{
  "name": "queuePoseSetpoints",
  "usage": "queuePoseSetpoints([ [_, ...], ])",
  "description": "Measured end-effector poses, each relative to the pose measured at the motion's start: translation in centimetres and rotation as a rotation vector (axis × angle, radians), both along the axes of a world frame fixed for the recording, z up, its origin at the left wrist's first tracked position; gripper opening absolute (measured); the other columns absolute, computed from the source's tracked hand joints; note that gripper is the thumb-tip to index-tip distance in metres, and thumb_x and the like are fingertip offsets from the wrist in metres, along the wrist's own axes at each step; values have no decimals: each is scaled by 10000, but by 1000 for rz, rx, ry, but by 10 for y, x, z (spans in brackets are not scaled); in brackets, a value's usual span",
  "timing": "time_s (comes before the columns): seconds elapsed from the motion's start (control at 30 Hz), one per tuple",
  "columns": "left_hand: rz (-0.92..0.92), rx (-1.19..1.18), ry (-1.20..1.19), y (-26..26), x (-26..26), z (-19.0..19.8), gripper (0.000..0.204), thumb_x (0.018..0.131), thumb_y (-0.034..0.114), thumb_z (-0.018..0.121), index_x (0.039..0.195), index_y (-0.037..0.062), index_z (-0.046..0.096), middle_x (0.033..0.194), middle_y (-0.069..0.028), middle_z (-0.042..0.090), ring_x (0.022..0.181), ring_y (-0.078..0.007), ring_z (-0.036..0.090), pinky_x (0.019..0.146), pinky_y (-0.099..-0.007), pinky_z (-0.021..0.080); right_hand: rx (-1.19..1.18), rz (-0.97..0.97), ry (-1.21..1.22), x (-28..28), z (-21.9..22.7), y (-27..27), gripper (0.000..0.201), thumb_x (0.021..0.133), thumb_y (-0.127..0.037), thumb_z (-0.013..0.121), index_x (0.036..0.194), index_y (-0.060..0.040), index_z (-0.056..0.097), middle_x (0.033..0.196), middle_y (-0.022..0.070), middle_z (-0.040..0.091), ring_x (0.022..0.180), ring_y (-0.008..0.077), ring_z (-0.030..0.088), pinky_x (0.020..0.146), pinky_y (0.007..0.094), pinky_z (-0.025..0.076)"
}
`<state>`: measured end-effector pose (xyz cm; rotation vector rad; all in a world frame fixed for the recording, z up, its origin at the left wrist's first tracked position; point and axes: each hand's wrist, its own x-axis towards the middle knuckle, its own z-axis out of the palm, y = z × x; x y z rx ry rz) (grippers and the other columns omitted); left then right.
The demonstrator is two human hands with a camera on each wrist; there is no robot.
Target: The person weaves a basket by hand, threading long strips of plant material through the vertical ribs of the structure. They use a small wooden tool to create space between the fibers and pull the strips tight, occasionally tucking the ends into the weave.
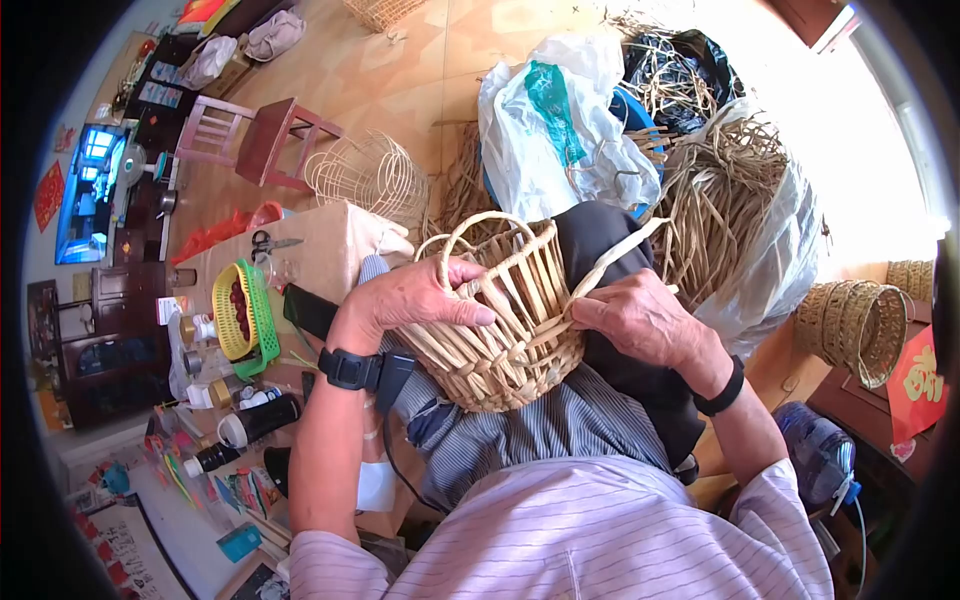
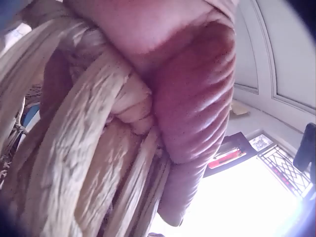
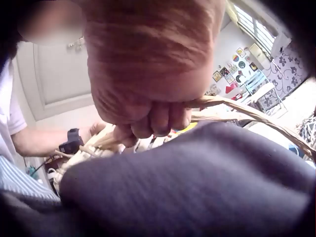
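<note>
A woven straw basket (image 1: 490, 385) with a looped handle lies tilted on the person's lap, its lower part closely woven and its upper side made of spaced upright stakes. My left hand (image 1: 415, 298) grips its side near the handle, the thumb lying across the stakes. In the left wrist view that thumb (image 2: 192, 94) presses beside thick twisted straw (image 2: 74, 143). On the basket's other side, my right hand (image 1: 645, 320) pinches a pale straw strand (image 1: 622, 250) at the weave. The right wrist view shows the curled fingers (image 3: 160, 118), with strand lengths (image 3: 256, 116) trailing out to the right.
Beyond the knees stand a white plastic bag (image 1: 560, 120) and a big heap of dried straw (image 1: 720, 180). A wire-like basket frame (image 1: 370, 175) is on the floor. To the left, a table carries scissors (image 1: 272, 243) and a green basket (image 1: 262, 325). Finished baskets (image 1: 850, 330) lie at right.
</note>
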<state>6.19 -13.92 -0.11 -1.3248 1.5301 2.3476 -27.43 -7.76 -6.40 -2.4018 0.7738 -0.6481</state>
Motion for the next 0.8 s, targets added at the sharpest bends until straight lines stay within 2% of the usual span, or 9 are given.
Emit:
queuePoseSetpoints([
  [0.2, 38, -69, 105, 4, -3, 2, 663, 910, 174, 922, 1483, -16, 649, 1339, -53, 764, 1206, -119, 692, 1096, -322, 548, -93, -52, 97, 4, 35, 6, 105, 847, -96, 721, 920, -89, 646, 785, 59, 670, 707, 297, 721, 582, 440, 544],
  [0.4, 10, -19, 51, 1, 0, 2, 707, 877, 170, 935, 1485, -21, 629, 1375, -62, 739, 1255, -139, 674, 1134, -329, 522, -119, -101, 42, 8, 25, 1, 143, 824, -93, 737, 923, -91, 635, 784, 64, 660, 698, 298, 714, 594, 436, 547],
  [0.5, 43, -27, 110, 4, -2, 1, 726, 878, 162, 923, 1507, -20, 607, 1421, -69, 716, 1301, -147, 653, 1164, -338, 500, -50, -135, 3, 13, 23, 3, 88, 890, -101, 691, 923, -74, 614, 797, 92, 686, 726, 328, 726, 634, 453, 560],
  [0.53, 66, -36, 149, 4, -3, 0, 732, 880, 160, 918, 1514, -19, 600, 1437, -71, 708, 1317, -149, 645, 1174, -341, 492, 31, -119, -62, 8, 19, 5, 76, 943, -93, 695, 1001, -52, 667, 770, 106, 699, 713, 334, 726, 636, 445, 554],
  [0.63, 85, -22, 135, 6, 0, -1, 679, 928, 160, 886, 1506, -35, 589, 1347, -67, 742, 1227, -130, 680, 1077, -302, 541, 452, -117, -216, -14, 40, 15, 148, 1030, -123, 685, 1135, -22, 711, 757, 108, 719, 692, 288, 739, 633, 421, 549],
  [0.67, 52, -14, 164, 4, 0, 1, 665, 943, 157, 872, 1506, -45, 581, 1380, -85, 738, 1257, -138, 675, 1098, -311, 539, 720, -58, -189, -27, 54, 16, 234, 1123, -187, 631, 1234, -1, 720, 765, 88, 757, 681, 232, 742, 637, 387, 561],
  [0.77, 36, 6, 250, 3, -1, -1, 676, 942, 176, 872, 1506, -49, 575, 1415, -116, 732, 1274, -164, 686, 1106, -323, 544, 1301, 53, -524, -58, 51, 40, 268, 1176, -201, 553, 1213, 7, 719, 828, 103, 782, 749, 230, 778, 659, 360, 601],
  [0.8, 50, 23, 264, 1, -1, -1, 681, 942, 188, 869, 1508, -48, 573, 1418, -125, 732, 1278, -175, 689, 1110, -328, 544, 1387, 97, -747, -63, 45, 49, 285, 1187, -207, 533, 1229, 9, 714, 873, 130, 786, 791, 266, 794, 682, 357, 622],
])
